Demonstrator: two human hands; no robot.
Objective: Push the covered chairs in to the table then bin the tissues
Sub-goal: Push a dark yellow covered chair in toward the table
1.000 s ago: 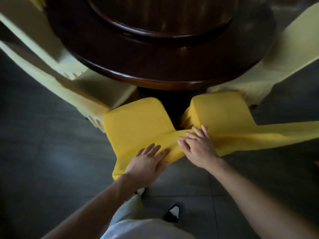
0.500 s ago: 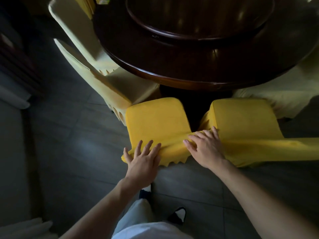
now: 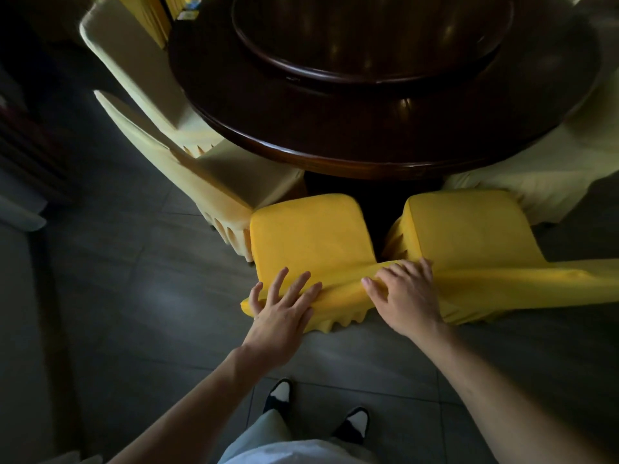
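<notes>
Two chairs in bright yellow covers stand side by side at the near edge of the round dark wooden table [image 3: 335, 155]. The left yellow chair [image 3: 308, 229] has its seat pointing under the table; the right yellow chair [image 3: 469, 229] stands next to it. My left hand [image 3: 284, 313] lies with spread, straight fingers on the top of the left chair's back. My right hand [image 3: 405, 296] rests on the cloth where the two chair backs meet, its fingers bent over the top edge. No tissues or bin are in sight.
Two pale cream covered chairs [image 3: 207, 182] stand tucked in at the table's left, another cream chair [image 3: 552, 182] at the right. A raised round turntable [image 3: 368, 38] sits on the table. Dark tiled floor [image 3: 134, 313] lies to my left and behind me.
The view has shifted left and back, showing more floor and the cream chairs. My left hand's fingers have spread on the chair back. Both hands stay on the yellow chairs.
</notes>
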